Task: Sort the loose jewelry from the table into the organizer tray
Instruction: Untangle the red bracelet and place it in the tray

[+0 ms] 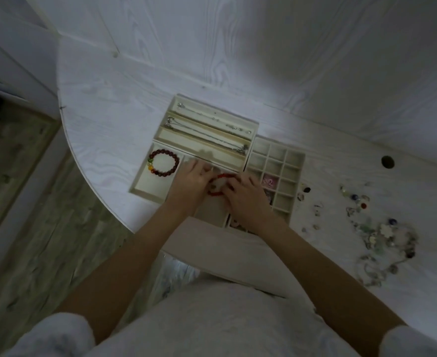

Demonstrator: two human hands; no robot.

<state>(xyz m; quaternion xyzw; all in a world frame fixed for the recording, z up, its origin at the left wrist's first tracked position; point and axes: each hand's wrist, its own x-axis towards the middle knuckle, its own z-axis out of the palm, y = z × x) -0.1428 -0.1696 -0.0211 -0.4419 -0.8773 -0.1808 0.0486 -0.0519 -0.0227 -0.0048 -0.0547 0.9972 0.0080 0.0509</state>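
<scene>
The white wood-grain worktop (109,104) carries everything in view. Near its front edge sits your organizer tray (250,124), built of several sections. The far section holds long slots with thin chains (212,124) laid lengthwise. The front-left compartment holds a dark beaded bracelet (164,163). The right-hand section is a grid of small cells (276,161), most of them bare, with something pink in at least one cell beside your right wrist.

Your left hand (190,182) and right hand (247,195) meet over the middle compartment, and each grip pinches the red bead bracelet (221,177) between curled fingers, so the bracelet hangs low over, or just touches, that compartment's floor; which of the two cannot be told.

The loose jewelry (382,240) lies in a tangled heap towards the right edge of the worktop, with small single pieces scattered between it and the grid.

Risks, as a judgement: if one grip lets go early, the bracelet may spring or drape over a divider into a neighbouring slot. Your right forearm passes close over the grid and could nudge that section or drag scattered pieces. The heap looks knotted, so pulling one item may haul others along.
</scene>
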